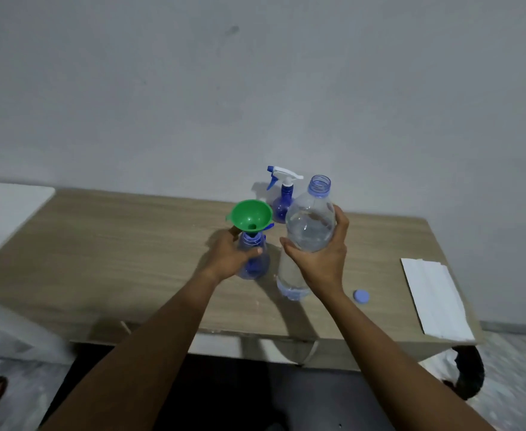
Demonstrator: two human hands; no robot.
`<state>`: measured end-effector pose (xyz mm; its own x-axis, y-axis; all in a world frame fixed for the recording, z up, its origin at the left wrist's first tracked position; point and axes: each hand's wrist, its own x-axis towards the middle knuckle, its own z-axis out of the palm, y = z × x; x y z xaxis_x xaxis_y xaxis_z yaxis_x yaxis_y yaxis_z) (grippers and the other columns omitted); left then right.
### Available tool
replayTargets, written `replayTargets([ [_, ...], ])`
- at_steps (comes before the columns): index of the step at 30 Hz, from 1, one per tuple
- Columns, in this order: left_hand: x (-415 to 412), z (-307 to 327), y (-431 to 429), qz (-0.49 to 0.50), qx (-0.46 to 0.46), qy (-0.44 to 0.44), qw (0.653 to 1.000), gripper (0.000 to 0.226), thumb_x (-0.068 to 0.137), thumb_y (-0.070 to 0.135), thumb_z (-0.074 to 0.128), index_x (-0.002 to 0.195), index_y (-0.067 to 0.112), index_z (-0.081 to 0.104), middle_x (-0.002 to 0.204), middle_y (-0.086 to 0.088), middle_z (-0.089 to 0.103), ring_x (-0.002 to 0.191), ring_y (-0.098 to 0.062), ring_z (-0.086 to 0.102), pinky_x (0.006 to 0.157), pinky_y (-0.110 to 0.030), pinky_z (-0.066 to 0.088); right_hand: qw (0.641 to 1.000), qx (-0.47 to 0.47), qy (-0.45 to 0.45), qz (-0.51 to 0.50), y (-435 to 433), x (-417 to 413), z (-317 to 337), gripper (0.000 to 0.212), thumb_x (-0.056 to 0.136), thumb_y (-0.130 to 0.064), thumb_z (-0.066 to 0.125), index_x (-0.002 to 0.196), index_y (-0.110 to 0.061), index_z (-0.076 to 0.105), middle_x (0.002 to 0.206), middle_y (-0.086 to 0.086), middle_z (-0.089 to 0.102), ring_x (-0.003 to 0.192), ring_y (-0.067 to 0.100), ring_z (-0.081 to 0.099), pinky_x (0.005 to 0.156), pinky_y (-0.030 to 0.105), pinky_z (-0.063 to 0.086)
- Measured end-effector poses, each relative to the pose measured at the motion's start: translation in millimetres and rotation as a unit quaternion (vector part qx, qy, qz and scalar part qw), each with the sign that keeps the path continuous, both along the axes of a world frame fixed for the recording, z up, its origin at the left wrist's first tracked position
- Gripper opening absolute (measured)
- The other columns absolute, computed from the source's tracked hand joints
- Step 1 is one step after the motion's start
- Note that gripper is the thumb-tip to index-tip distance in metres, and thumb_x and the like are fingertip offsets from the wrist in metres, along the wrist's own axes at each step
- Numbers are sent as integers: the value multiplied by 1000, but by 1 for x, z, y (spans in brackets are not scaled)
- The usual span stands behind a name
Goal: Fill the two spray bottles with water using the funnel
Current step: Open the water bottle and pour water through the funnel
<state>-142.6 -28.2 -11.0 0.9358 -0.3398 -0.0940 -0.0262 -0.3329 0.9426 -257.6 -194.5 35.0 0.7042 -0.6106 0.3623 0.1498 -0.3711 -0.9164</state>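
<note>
**Funnel seated in one spray bottle, second bottle capped behind**

A green funnel (pixel 250 216) sits upright in the open neck of a blue spray bottle (pixel 253 258) standing on the table. Behind it stands a second blue spray bottle (pixel 282 197), its white trigger head fitted. Beside them an uncapped clear water bottle (pixel 310 219) is held tilted, partly full; its blue cap (pixel 361 296) lies on the table.

Green funnel (pixel 250 215), blue spray bottles (pixel 253 256), pale wood-grain table (pixel 106 259).

The left grip (pixel 233 255) hides much of the near spray bottle (pixel 255 259); behind the water bottle (pixel 310 225), the far spray bottle (pixel 282 203) is partly covered.
</note>
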Motion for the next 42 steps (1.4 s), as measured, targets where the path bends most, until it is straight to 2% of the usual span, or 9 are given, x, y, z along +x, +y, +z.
replayTargets([
  [3,7,-6,2,-24,-6,-15,1000,49,74,16,88,119,12,70,113,1,74,107,-15,69,92,-33,55,1000,-14,12,-16,4,5,0,95,63,-13,94,139,-31,40,120,-48,49,108,-17,56,87,7,46],
  [11,8,-9,15,-78,-31,-25,996,38,79,8,82,116,7,71,101,7,75,85,11,66,75,-8,49,998,-45,8,-33,7,8,4,91,65,-7,93,140,-15,43,120,-50,47,109,-19,54,88,5,45],
  [15,5,-7,21,-86,-39,-23,995,37,82,8,79,118,7,70,104,4,76,95,-3,71,86,-22,55,998,-52,13,-34,7,12,8,90,64,-9,92,139,-19,43,124,-44,48,112,-16,54,90,9,47],
  [19,4,-6,25,-86,-42,-11,995,39,82,9,79,120,9,69,109,-1,76,105,-20,71,97,-40,55,998,-59,31,-3,4,16,17,86,65,-9,90,136,-23,45,125,-26,57,111,-6,60,92,28,58],
  [22,4,-5,23,-81,-42,1,996,41,82,7,79,121,8,69,112,-2,75,108,-20,69,99,-40,54,996,-67,41,29,-1,14,27,80,64,-9,90,131,-25,48,117,-11,64,103,5,67,88,33,60],
  [28,4,0,20,-56,-38,39,997,47,79,3,81,124,1,66,117,-11,72,100,-19,65,95,-34,52,982,-93,90,140,-16,3,57,72,66,-5,89,125,-23,52,105,-11,67,90,3,70,75,24,60],
  [33,2,4,19,-48,-34,50,997,46,79,-1,80,123,-2,66,117,-17,71,98,-18,64,95,-36,52,950,-133,182,215,-32,-2,64,72,61,-13,91,120,-34,54,105,-6,70,87,12,73,81,44,62],
  [37,-3,5,17,-37,-28,46,998,42,83,-5,75,123,-4,65,117,-18,70,97,-17,62,91,-33,51,922,-166,243,252,-42,-5,64,69,56,-18,91,112,-40,57,98,-10,72,84,18,71,81,49,61],
  [42,-5,5,17,-34,-37,56,997,44,82,-3,76,125,-2,64,119,-17,71,102,-21,65,103,-44,51,898,-159,290,290,-50,-3,67,67,54,-18,89,110,-39,59,90,-5,72,77,23,72,70,53,62],
])
